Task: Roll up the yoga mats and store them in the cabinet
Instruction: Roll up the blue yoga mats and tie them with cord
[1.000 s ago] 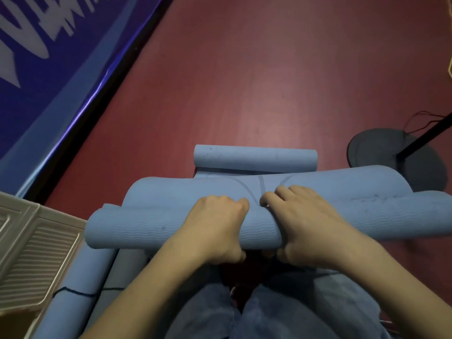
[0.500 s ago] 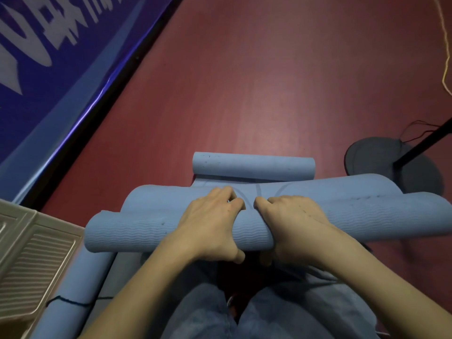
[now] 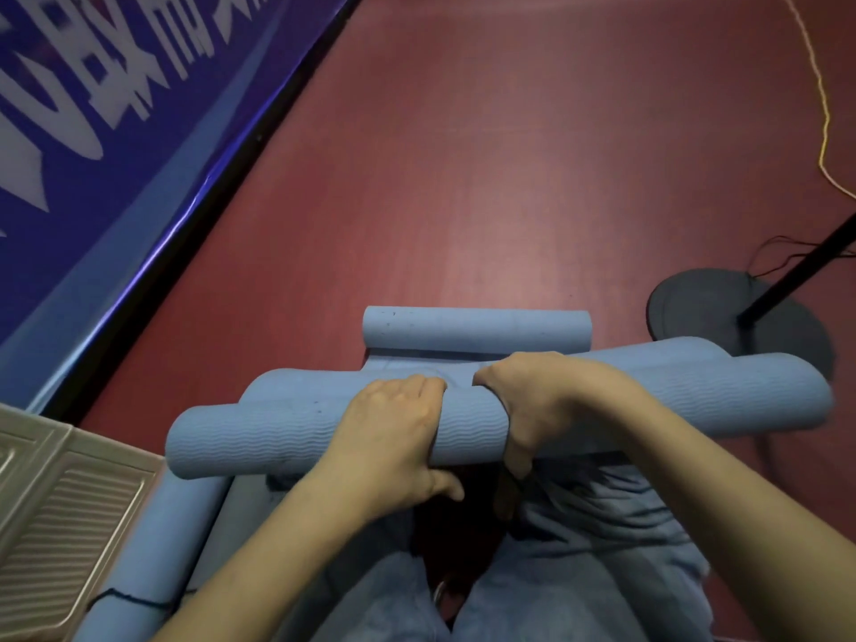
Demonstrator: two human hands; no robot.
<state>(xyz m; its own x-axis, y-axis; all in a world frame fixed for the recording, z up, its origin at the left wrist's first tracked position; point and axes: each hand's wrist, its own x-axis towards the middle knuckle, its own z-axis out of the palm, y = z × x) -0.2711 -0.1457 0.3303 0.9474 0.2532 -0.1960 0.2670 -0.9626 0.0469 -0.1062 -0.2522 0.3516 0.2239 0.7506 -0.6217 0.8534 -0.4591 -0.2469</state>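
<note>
Mat in hand: blue rolled yoga mat [image 3: 278, 437] lies crosswise above the person's knees, over the red floor [image 3: 463, 178].
Left hand [image 3: 393, 437]: grip clamped over the roll's middle, fingers curled across the top.
Right hand [image 3: 532, 410]: grip wrapped round the roll just beside the left, thumb underneath.
Other mats: second roll [image 3: 477, 327] lies on the floor just beyond; another roll [image 3: 148, 563] lies lower left, beside a beige ribbed panel [image 3: 60, 539].
Right side: black round stand base [image 3: 695, 308].

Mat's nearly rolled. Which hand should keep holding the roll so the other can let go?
Left, probably. The left hand wraps over the top of the rolled mat near its middle, thumb underneath. The right hand is twisted at the wrist, so it looks less steady for holding alone.
</note>
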